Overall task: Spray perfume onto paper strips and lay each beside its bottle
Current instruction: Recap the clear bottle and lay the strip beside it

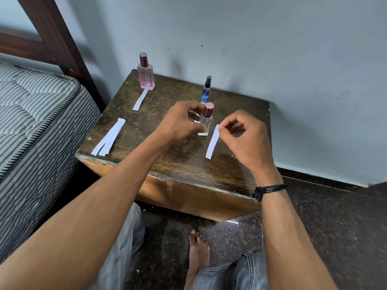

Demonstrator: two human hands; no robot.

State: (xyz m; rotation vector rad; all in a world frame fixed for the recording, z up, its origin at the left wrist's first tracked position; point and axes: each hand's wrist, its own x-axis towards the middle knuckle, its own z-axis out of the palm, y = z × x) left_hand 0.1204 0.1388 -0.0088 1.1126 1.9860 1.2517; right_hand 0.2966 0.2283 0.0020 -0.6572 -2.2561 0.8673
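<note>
A clear square bottle [206, 122] with a rose-metal cap stands mid-table. My left hand [180, 122] curls around its left side, thumb touching its base. My right hand [243, 137] pinches the top end of a white paper strip [212, 143], which hangs down to the right of that bottle. A pink bottle [145, 77] stands at the back left with a strip [140, 99] lying in front of it. A slim blue spray bottle [207, 91] stands behind the clear one.
Several spare paper strips [109, 138] lie at the left front of the worn wooden table [184, 164]. A striped mattress [31, 114] borders the table's left, the wall its back. My bare foot [198, 254] rests on the dark floor.
</note>
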